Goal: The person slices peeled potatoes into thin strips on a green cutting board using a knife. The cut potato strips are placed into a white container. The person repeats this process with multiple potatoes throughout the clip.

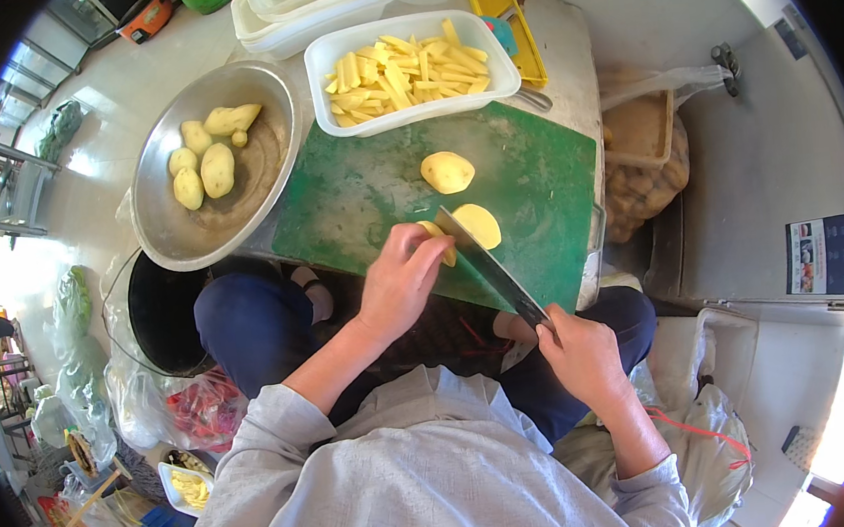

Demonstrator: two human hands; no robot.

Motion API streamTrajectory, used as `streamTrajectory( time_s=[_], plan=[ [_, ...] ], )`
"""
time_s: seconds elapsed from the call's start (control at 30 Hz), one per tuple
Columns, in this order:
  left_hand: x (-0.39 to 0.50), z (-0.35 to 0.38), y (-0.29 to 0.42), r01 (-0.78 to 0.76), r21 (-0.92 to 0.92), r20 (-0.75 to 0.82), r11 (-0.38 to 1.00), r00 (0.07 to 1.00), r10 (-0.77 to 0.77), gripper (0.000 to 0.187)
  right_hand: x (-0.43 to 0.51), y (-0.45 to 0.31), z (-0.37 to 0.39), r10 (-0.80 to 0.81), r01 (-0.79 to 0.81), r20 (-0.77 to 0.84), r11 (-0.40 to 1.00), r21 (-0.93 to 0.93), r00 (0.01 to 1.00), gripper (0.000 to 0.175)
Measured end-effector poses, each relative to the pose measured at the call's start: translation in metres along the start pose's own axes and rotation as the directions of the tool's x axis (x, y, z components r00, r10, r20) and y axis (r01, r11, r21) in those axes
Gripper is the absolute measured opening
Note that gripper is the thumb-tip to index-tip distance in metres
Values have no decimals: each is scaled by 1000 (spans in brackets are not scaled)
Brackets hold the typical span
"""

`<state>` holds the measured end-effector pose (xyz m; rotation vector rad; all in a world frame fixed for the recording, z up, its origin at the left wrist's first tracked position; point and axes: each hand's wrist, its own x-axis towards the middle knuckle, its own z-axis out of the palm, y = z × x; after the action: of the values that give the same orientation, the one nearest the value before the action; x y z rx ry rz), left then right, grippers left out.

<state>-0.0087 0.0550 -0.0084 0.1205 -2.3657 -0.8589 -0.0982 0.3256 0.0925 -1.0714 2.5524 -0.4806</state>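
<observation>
My right hand (580, 351) grips the handle of a kitchen knife (490, 266), whose blade slants up and left over a green cutting board (356, 194). In my left hand (408, 272) is a piece of potato (436, 243), held by the fingertips just left of the blade. A cut potato slab (479, 226) lies flat right of the blade tip, and a whole peeled potato (448, 171) lies beyond it. Potato sticks (405, 73) fill a white plastic tray (418, 119) at the board's far edge. Several peeled potatoes (218, 171) lie in a metal bowl (150, 227).
Stacked plastic containers (313, 13) and a yellow slicer frame (533, 58) stand beyond the tray. A black bucket (162, 309) is below the bowl at left. Right of the board are a mesh bag of potatoes (646, 195) and a grey cabinet panel (774, 157).
</observation>
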Motion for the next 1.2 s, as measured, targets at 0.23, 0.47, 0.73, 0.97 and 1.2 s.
streamTrajectory(
  time_s=[0.23, 0.47, 0.73, 0.97, 1.2],
  plan=[
    [2, -8, -24, -166, 79, -39, 983, 985, 169, 38, 0, -13, -8, 16, -16, -1, 1000, -7, 1000, 15],
    [1, -7, -34, -156, 41, -85, 987, 984, 159, 42, -2, -24, -14, -40, 39, -7, 998, -48, 999, 13],
    [0, -4, -33, -96, -37, -73, 995, 993, 93, 40, -3, -18, -20, -142, 138, -26, 982, -130, 989, 18],
    [1, -2, -37, -109, -72, -89, 991, 991, 103, 42, 3, -18, -19, -147, 146, -3, 983, -110, 989, 17],
    [0, -1, -39, -105, -91, -94, 990, 991, 97, 40, 16, -18, -8, -152, 152, 10, 985, -80, 988, 13]
  ],
)
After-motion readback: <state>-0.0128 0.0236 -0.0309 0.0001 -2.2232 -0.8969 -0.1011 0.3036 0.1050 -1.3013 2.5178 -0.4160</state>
